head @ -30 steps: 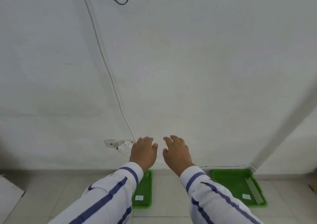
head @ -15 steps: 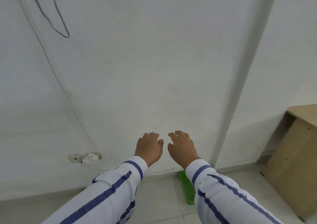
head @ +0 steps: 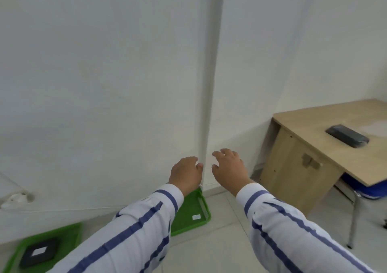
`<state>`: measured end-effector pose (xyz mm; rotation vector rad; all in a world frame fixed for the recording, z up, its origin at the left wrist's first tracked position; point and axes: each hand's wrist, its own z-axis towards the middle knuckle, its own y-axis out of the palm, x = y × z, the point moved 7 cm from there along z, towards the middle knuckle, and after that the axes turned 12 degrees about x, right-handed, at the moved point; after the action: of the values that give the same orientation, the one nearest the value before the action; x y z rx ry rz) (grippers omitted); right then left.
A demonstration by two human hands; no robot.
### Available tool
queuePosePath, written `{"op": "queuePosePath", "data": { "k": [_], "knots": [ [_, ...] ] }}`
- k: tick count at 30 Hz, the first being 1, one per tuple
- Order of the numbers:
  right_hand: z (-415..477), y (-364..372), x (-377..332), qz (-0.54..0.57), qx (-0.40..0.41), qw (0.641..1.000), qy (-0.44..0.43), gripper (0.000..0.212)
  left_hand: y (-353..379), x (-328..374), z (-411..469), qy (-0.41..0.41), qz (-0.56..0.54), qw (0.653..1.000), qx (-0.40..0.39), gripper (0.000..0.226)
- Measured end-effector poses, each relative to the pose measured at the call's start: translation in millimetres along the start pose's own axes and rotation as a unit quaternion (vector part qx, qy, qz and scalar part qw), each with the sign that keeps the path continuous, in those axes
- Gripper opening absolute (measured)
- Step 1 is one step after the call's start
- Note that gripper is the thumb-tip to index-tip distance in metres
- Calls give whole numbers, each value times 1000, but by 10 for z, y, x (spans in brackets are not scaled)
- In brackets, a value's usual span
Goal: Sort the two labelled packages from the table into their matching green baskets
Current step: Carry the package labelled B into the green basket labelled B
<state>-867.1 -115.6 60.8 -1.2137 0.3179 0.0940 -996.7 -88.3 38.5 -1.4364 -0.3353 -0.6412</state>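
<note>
A black package (head: pixel 347 136) lies on the wooden table (head: pixel 326 126) at the right. A second black package with a white label (head: pixel 39 252) lies inside the left green basket (head: pixel 69 234) on the floor at the lower left. The right green basket (head: pixel 191 214) sits by the wall corner, partly hidden by my left sleeve, with a small white label inside. My left hand (head: pixel 186 173) and my right hand (head: pixel 229 169) are held out side by side in front of the wall, both holding nothing, fingers loosely apart.
A white wall with a vertical corner post (head: pixel 209 84) fills most of the view. A wall socket with a white cable (head: pixel 14 197) is at the left. A blue chair (head: pixel 364 191) is tucked under the table. Pale floor tiles lie between baskets and table.
The view has swung to the right: the table top with its black package has come into view, and the left basket holding a package shows at the lower left. My hands stay held out, holding nothing.
</note>
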Motion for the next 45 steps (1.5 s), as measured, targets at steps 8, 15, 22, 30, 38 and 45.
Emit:
{"op": "queuePosePath", "data": {
  "k": [8,15,22,30,38,45],
  "knots": [
    [659,165,1332,9,-5,999,50,44,1037,782,759,13,-7,999,-32,48],
    [1314,82,2385,3,-1,995,96,43,1758,1600,1605,36,-5,997,-70,48],
    [1619,-16,3384,24,-4,990,142,44,2305,2338,2082,76,-5,994,-82,49],
    [1952,-301,4649,-1,-28,997,68,47,3176,3370,2304,43,-14,997,-69,45],
    [2192,-425,5920,2,-79,995,59,46,4055,4172,2240,-13,-24,996,-90,49],
    [2444,-213,6515,29,-110,991,65,48,4617,4530,2546,-21,-2,994,-105,45]
  ]
}}
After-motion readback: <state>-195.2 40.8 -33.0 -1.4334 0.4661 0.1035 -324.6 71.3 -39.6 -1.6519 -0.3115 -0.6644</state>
